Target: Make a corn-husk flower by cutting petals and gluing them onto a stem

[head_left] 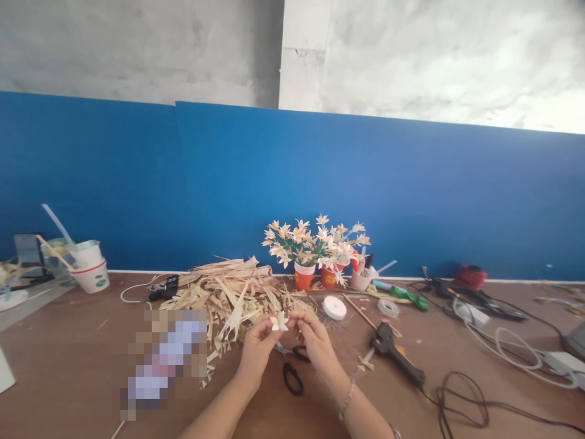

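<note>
Above the bench (73, 353), the left hand (256, 347) is pinching a pale flower (279, 322); the right hand (315, 339) is curling beside it, grip unclear. Bunched flowers (301, 235) are standing, apparently finished; dry strips (219, 286) are lying unworked.

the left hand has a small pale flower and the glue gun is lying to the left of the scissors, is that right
Not quite: the head view shows the glue gun lying to the right of the scissors. The left hand does have a small pale flower.
</note>
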`<state>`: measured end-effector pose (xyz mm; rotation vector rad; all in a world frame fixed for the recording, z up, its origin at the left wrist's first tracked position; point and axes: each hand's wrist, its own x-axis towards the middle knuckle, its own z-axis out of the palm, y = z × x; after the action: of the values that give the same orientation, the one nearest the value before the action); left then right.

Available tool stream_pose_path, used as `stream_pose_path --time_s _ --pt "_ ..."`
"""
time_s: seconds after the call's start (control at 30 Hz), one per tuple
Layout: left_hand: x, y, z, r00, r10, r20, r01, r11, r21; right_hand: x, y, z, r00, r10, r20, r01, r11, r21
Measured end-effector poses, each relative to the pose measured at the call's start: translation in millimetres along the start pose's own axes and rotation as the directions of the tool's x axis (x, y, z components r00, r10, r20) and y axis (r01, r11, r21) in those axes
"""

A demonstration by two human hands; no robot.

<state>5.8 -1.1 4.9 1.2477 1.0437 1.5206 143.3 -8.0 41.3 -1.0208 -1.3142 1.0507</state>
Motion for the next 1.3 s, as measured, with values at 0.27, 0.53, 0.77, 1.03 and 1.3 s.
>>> stream_pose_path --time_s 0.27,0.53,0.77,1.03,1.3 --pt "-1 1 1.4 1.000 0.017 0.007 -0.017 1.000 -0.008 1 9 -7 0.993 0.121 0.017 -0.122 0.985 0.118" --pt "0 -2 0.9 1.000 0.022 0.016 -0.023 0.996 0.081 1 -1 -2 0.990 0.139 -0.006 -0.138 0.985 0.103" --pt "-2 4 1.8 0.988 0.124 0.088 -0.137 0.976 0.167 -4 -4 0 0.994 0.040 0.104 -0.043 0.999 0.025" --pt "-1 2 0.9 0.987 0.134 0.091 -0.151 0.967 0.205 0 1 0 0.994 0.087 0.073 -0.086 0.996 -0.013" --pt "-1 -3 -2.6 0.987 0.147 0.063 -0.158 0.958 0.241 23 13 -52 0.966 -0.118 -0.229 -0.023 0.844 -0.535"
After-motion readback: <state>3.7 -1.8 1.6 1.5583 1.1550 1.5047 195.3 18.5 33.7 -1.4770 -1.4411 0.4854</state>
